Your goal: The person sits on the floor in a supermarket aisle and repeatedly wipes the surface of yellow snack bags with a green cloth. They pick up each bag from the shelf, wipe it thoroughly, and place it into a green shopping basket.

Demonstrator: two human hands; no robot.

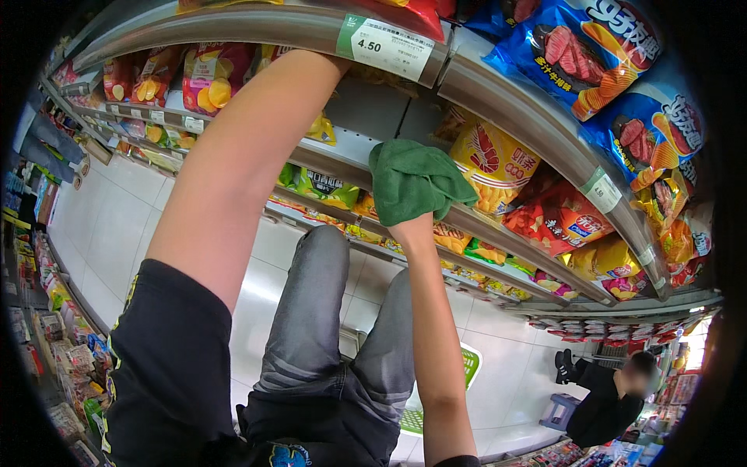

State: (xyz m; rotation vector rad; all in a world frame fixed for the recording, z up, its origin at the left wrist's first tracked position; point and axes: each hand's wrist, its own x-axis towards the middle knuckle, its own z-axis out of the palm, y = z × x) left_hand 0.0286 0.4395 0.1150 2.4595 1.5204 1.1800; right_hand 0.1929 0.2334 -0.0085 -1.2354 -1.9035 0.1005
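Observation:
My right hand (411, 230) grips a crumpled green cloth (417, 181), which covers most of the fingers. The cloth is against the front edge of a middle shelf (344, 150), beside a yellow snack bag with a shrimp picture (493, 156). My left arm reaches in under the metal front rail of the upper shelf (262, 29), and the hand itself is out of view behind that rail. Below the rail, a bare grey stretch of shelf surface (370, 108) shows between the left forearm and the shrimp bag. A small yellow packet (321, 129) lies close to the left forearm.
Blue chip bags (583, 52) fill the upper shelf at right. Red snack bags (563, 219) stand farther along the middle shelf. A green-and-white plastic basket (470, 365) is partly hidden behind my right forearm. At lower right a person (607, 403) sits near a grey-blue stool (560, 411).

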